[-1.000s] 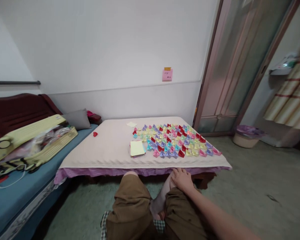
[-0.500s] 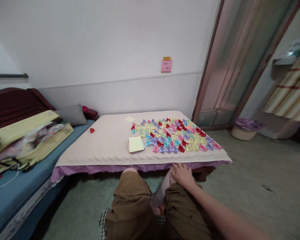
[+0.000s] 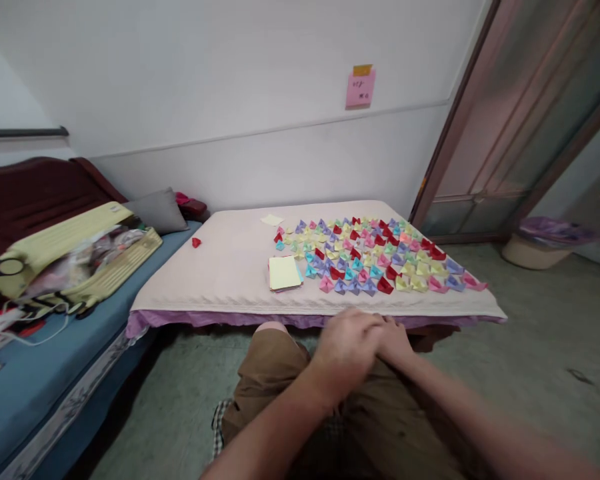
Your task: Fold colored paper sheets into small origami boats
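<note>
My right hand point(image 3: 394, 342) lies flat on my right knee, fingers stretched out and partly hidden. Against it is my left hand point(image 3: 347, 347), blurred by motion, so its fingers are hard to make out. No object shows in either hand. Beyond my knees, a low table with a pale cover point(image 3: 220, 267) bears several rows of small folded-paper pieces point(image 3: 365, 257) in red, yellow, purple, pink and blue. Left of them sits a stack of square paper point(image 3: 285, 273) with a yellow sheet on top. One red folded piece point(image 3: 196, 242) lies apart at the left.
A pale yellow sheet point(image 3: 272, 220) lies near the table's back edge. On the left, a blue bed point(image 3: 100, 320) holds an open yellow suitcase point(image 3: 75, 243) and a grey pillow point(image 3: 157, 212). A lined bin point(image 3: 540, 250) stands right, beside a sliding door point(image 3: 510, 133).
My left hand has come into view from below and moved against my right hand. My right hand stays on the knee. The view has turned slightly right and down.
</note>
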### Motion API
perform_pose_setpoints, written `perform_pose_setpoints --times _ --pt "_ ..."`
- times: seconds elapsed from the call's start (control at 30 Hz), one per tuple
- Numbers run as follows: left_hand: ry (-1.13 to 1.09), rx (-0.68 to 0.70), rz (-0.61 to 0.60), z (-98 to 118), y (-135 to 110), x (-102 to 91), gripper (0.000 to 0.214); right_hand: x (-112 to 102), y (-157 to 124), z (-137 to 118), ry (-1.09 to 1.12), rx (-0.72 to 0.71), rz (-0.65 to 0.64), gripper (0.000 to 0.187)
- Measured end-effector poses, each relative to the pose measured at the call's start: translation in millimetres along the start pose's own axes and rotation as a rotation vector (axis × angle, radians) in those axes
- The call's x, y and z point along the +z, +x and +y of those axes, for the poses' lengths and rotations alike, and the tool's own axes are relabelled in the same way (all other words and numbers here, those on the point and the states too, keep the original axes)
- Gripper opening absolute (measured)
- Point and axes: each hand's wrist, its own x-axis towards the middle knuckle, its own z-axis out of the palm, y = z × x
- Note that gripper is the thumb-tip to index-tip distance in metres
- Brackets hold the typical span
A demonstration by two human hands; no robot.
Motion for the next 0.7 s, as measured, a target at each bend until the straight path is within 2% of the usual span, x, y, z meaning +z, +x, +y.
perform_pose_setpoints --times 0.1,0.2,0.3,0.47,0.6,0.7 --pt "0.187 -0.15 0.017 -59 15 6.5 0.024 -1 15 8 -0.043 0.047 0.021 0.028" --pt "0.353 -0.248 0.022 -114 25 3.4 0.022 4 30 13 -0.032 0.073 0.002 0.033" --pt "0.482 -0.314 0.048 -153 41 -5.4 0.024 11 42 16 0.005 0.106 -0.044 0.033" --pt "0.625 -0.327 0.033 -185 83 -12.7 0.027 20 55 21 0.08 0.156 -0.125 0.03" --pt "0.675 -0.302 -0.074 -200 109 -16.0 0.025 20 58 24 0.113 0.179 -0.13 0.03" --pt "0.696 -0.306 -0.158 -208 117 -22.6 0.015 21 58 25 0.13 0.188 -0.129 0.032"
